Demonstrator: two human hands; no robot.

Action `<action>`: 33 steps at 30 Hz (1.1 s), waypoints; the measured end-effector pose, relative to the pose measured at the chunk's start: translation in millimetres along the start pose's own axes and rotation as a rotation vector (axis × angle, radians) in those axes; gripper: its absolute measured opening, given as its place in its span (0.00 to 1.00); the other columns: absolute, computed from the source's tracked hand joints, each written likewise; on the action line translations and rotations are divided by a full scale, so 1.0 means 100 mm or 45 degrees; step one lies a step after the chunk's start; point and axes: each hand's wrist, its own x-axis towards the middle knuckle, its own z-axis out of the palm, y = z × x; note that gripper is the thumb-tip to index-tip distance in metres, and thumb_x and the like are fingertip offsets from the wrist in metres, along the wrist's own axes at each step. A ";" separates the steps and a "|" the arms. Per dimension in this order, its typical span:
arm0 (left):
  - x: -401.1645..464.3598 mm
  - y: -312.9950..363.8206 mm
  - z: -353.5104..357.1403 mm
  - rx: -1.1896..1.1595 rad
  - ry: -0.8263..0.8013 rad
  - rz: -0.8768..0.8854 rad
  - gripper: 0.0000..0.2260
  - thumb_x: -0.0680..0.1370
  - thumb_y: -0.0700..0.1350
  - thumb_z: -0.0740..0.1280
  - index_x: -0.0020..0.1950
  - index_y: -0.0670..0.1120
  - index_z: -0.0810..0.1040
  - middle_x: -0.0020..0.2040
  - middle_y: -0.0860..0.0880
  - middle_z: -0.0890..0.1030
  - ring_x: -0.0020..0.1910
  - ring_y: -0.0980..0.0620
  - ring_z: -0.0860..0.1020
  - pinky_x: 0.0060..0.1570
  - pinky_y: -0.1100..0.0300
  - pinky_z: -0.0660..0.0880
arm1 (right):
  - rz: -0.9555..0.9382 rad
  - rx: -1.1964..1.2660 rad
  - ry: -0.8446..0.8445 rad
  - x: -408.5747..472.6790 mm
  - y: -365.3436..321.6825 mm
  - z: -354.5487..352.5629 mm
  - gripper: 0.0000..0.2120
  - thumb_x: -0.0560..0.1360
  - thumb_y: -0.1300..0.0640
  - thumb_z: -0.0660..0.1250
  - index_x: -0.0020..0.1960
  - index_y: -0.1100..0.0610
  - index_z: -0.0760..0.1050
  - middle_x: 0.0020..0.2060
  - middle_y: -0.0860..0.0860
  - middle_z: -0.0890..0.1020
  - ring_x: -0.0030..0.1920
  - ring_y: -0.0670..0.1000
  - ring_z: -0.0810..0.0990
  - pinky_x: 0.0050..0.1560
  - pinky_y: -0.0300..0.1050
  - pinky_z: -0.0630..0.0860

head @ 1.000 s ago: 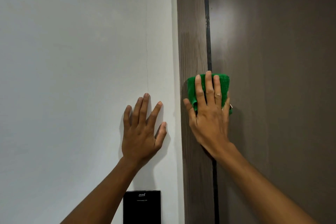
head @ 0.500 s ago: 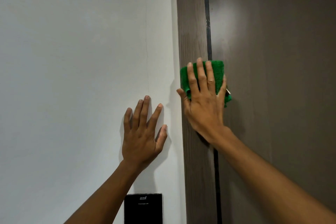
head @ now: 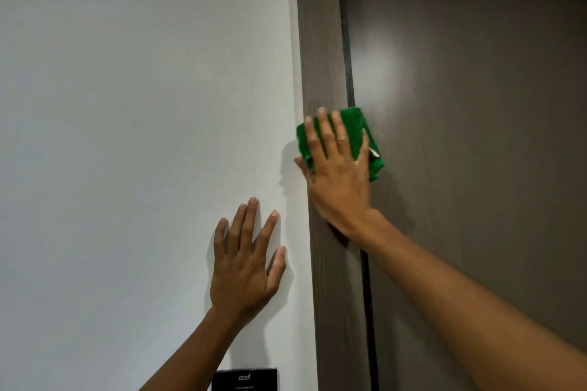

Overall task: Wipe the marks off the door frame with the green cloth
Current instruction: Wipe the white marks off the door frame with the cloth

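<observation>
A folded green cloth (head: 357, 127) lies flat against the brown wood-grain door frame (head: 320, 41), overlapping the dark gap beside the door. My right hand (head: 336, 181) presses it there with fingers spread over it; most of the cloth is hidden under the fingers. A small white tag sticks out at the cloth's right edge. My left hand (head: 244, 267) rests flat on the white wall (head: 143, 105), fingers apart, holding nothing, lower and to the left of the frame. I cannot make out any marks on the frame.
The dark brown door (head: 476, 136) fills the right side, with a bright light reflection on it near the frame. A small black panel (head: 244, 379) is mounted on the wall at the bottom edge, below my left hand.
My right hand has slid the green cloth upward along the door frame and slightly left. My left hand has stayed flat on the wall.
</observation>
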 end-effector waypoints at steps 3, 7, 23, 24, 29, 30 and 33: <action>0.07 -0.04 -0.08 -0.059 -0.005 0.035 0.28 0.78 0.60 0.55 0.76 0.51 0.62 0.79 0.44 0.57 0.78 0.46 0.55 0.76 0.43 0.52 | -0.321 -0.098 -0.058 -0.29 -0.01 0.02 0.29 0.80 0.42 0.50 0.78 0.52 0.51 0.78 0.53 0.53 0.78 0.53 0.48 0.72 0.70 0.52; 0.61 -0.13 -0.25 -0.119 0.022 -0.012 0.28 0.79 0.61 0.48 0.77 0.52 0.60 0.79 0.44 0.58 0.78 0.45 0.55 0.76 0.43 0.50 | -0.166 0.006 -0.008 -0.26 0.17 0.02 0.30 0.80 0.42 0.53 0.78 0.50 0.51 0.78 0.51 0.53 0.78 0.52 0.49 0.73 0.69 0.50; 0.80 -0.14 -0.20 -0.078 0.016 -0.098 0.27 0.80 0.58 0.50 0.78 0.52 0.52 0.81 0.45 0.49 0.79 0.47 0.46 0.77 0.43 0.46 | -0.150 0.009 -0.017 0.59 0.21 -0.14 0.30 0.80 0.40 0.49 0.78 0.50 0.48 0.79 0.53 0.50 0.78 0.53 0.46 0.74 0.65 0.44; 0.76 -0.14 -0.20 -0.077 0.015 -0.111 0.27 0.80 0.58 0.50 0.78 0.52 0.53 0.81 0.44 0.50 0.80 0.47 0.46 0.77 0.43 0.46 | -0.117 0.022 -0.012 0.50 0.18 -0.13 0.30 0.80 0.40 0.49 0.78 0.50 0.49 0.79 0.53 0.51 0.78 0.53 0.47 0.74 0.65 0.44; 0.13 0.11 -0.11 -0.075 -0.006 -0.054 0.26 0.80 0.54 0.54 0.78 0.51 0.57 0.80 0.43 0.53 0.79 0.46 0.49 0.77 0.44 0.45 | -0.039 0.036 0.014 -0.07 0.03 -0.03 0.29 0.80 0.41 0.52 0.77 0.51 0.52 0.78 0.54 0.55 0.78 0.54 0.51 0.73 0.65 0.46; -0.04 0.18 -0.08 -0.075 -0.012 -0.055 0.26 0.80 0.54 0.55 0.77 0.51 0.57 0.80 0.43 0.54 0.79 0.46 0.49 0.77 0.45 0.44 | -0.032 0.036 0.021 -0.18 0.02 -0.01 0.29 0.80 0.41 0.52 0.77 0.51 0.52 0.78 0.54 0.55 0.78 0.53 0.51 0.73 0.65 0.46; -0.57 0.29 0.02 -0.034 -0.086 -0.072 0.26 0.79 0.55 0.56 0.77 0.51 0.58 0.79 0.43 0.56 0.79 0.45 0.51 0.77 0.45 0.45 | 0.002 0.057 0.009 -0.53 -0.04 0.04 0.29 0.80 0.41 0.53 0.77 0.51 0.53 0.78 0.54 0.56 0.78 0.53 0.52 0.73 0.64 0.44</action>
